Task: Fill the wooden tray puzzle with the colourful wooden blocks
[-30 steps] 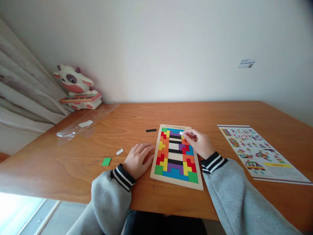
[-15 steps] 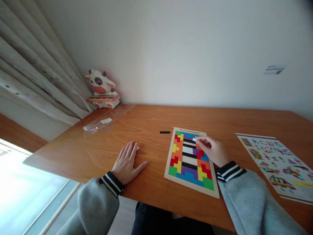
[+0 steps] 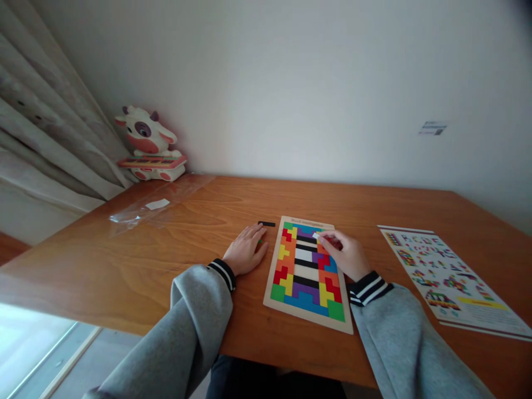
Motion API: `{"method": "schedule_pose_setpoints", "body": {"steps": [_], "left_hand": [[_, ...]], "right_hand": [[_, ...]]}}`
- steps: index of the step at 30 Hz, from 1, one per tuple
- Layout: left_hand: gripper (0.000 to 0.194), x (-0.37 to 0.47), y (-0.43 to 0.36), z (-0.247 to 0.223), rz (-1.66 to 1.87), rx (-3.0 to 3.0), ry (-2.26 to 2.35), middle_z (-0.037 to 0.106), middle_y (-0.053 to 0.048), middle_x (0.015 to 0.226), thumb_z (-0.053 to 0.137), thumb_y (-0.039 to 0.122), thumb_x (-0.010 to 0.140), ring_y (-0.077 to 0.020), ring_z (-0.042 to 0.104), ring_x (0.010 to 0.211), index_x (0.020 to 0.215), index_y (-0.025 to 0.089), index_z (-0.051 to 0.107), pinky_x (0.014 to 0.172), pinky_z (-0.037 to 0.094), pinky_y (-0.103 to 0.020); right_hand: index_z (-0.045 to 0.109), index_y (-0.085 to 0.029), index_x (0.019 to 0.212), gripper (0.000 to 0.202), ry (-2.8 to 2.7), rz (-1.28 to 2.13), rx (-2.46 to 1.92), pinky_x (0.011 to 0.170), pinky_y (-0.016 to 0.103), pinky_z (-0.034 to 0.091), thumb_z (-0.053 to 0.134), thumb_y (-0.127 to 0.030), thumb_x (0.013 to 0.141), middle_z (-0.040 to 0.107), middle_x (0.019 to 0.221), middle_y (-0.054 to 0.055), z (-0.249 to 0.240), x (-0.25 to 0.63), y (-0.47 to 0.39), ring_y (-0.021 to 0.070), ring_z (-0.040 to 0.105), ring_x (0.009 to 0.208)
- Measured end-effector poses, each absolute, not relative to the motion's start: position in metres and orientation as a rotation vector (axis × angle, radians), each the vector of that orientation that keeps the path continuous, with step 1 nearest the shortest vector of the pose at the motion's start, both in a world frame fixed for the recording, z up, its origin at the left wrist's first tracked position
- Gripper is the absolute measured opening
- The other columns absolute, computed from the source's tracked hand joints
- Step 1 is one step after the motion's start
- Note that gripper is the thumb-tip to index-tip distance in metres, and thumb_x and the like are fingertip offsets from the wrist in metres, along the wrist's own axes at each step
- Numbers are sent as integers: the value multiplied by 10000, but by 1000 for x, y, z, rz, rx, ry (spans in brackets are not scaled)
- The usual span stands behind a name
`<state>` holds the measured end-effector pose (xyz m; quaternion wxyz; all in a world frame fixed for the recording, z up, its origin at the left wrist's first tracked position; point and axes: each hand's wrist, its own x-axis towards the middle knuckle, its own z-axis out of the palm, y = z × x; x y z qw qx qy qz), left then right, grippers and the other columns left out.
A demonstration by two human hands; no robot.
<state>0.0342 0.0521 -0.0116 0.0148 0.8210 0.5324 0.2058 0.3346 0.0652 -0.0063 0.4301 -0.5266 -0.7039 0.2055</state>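
Note:
A wooden puzzle board [image 3: 349,327] with colourful block pieces lies on the table, with black, white and bare strips in its middle. Over its upper right part, my right hand [image 3: 346,256] pinches a small white piece [image 3: 316,235] between thumb and fingertips. Left of the board, my left hand [image 3: 246,250] rests on the table, fingers extended and thumb apart. Its fingertips reach the near side of a black bar piece [image 3: 268,224]. A bit of green shows between the left thumb and index finger; what it belongs to is mostly hidden.
A printed pattern sheet [image 3: 477,288] lies right of the board on the wooden table [image 3: 357,202]. At the back left are a clear plastic bag [image 3: 178,194] and a cow toy with a keyboard [image 3: 150,144]. Behind stand a wall and a curtain.
My left hand has slid right and forward to the black bar, and green now shows by its thumb. My right hand still pinches the white piece at the board. The view has shifted somewhat right.

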Motion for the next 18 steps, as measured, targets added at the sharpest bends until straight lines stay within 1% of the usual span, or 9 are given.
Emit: {"method": "schedule_pose_setpoints", "body": {"steps": [2,4,7,9,11,13,16,18], "left_hand": [[448,39,64,-11,792,2496,1734,532,-180,1408,525,379,919,-283,488,1329,1285,122,549,1133,387,-454],[501,42,74,-10,839,2502,1720,504,-184,1434,568,414,894,-297,463,1346,1302,124,541,1136,378,-470],[511,43,87,-11,688,2547,1593,474,-144,1486,507,445,937,-291,412,1397,1360,158,521,1168,322,-504],[463,43,93,-11,624,2534,1552,513,-118,1462,452,424,969,-277,431,1389,1340,167,554,1180,303,-505],[428,43,95,-11,638,2518,1515,569,-101,1411,411,397,988,-251,483,1349,1297,165,594,1173,333,-463],[435,40,93,-9,685,2528,1497,609,-102,1361,416,412,986,-238,541,1289,1293,161,596,1137,392,-419],[541,29,87,1,726,2603,1571,644,-125,1280,537,541,907,-284,595,1182,1286,160,597,1063,456,-446],[573,17,83,8,696,2658,1563,669,-123,1198,600,601,844,-298,621,1106,1222,171,635,1008,489,-456]], "right_hand": [[727,-206,895,402,-1748,525,-1317,566,326,510,586,-580,852,726,753,62,-6,335,66,195,627,616],[727,-202,896,389,-1737,537,-1315,565,321,506,596,-566,853,728,759,63,-6,335,66,193,627,620],[726,-197,902,359,-1727,546,-1315,573,314,500,596,-530,865,732,777,63,-7,334,67,187,624,627],[725,-193,916,331,-1741,545,-1310,581,307,496,599,-497,871,735,796,62,-7,334,67,181,621,635],[723,-193,922,307,-1765,543,-1301,584,298,490,598,-470,877,737,813,58,-7,333,67,172,615,637],[721,-194,919,297,-1780,537,-1289,577,289,482,591,-459,884,739,822,55,-6,333,66,163,609,631],[719,-192,919,310,-1769,527,-1288,545,277,464,580,-467,890,739,823,55,-5,334,67,153,594,608],[717,-192,918,324,-1745,529,-1299,527,273,458,582,-485,885,741,826,57,-5,336,68,147,584,590]]}}
